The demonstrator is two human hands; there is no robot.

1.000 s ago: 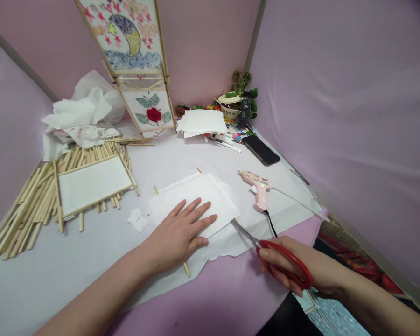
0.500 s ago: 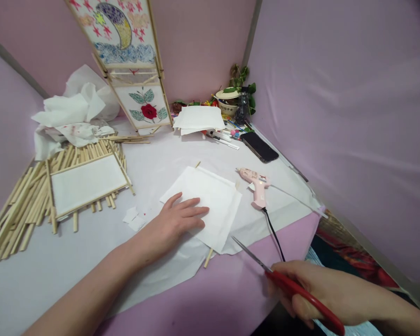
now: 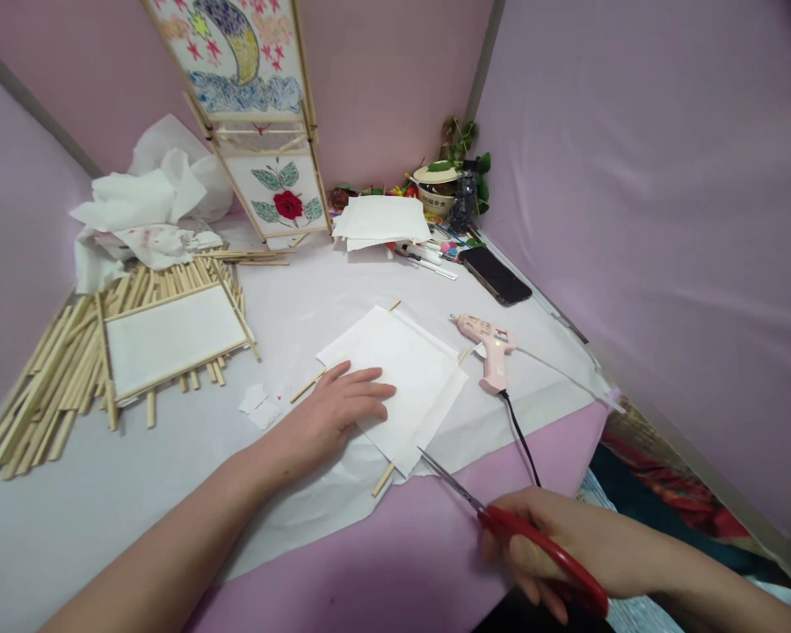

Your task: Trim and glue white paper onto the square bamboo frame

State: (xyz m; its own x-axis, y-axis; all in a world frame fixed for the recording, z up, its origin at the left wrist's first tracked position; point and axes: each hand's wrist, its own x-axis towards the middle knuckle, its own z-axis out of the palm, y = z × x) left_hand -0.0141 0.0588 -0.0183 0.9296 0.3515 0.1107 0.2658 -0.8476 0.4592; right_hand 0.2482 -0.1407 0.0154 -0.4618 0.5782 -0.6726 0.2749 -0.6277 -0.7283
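My left hand [image 3: 351,403] lies flat with fingers spread on a sheet of white paper [image 3: 417,382]. Thin wooden sticks [image 3: 383,480] poke out from under the paper at its corners. In my right hand [image 3: 533,545] is a pair of scissors with red handles [image 3: 546,549]. The scissors' metal blades point up and left, their tip at the paper's near corner; the blades look closed together. Right of the paper a pink glue gun [image 3: 491,345] lies on its side with a black cord.
At left, a wooden frame with white paper [image 3: 177,338] rests on a pile of wooden sticks [image 3: 59,387], beside crumpled white paper [image 3: 145,207]. Behind stands a picture panel [image 3: 283,198]. A phone [image 3: 494,275], pens and a paper stack [image 3: 382,220] are at the back. Paper scraps [image 3: 260,407] lie left.
The white paper has turned a little under my left hand, and more of the sticks shows. My right hand has brought the scissors left, closer to the paper's near corner.
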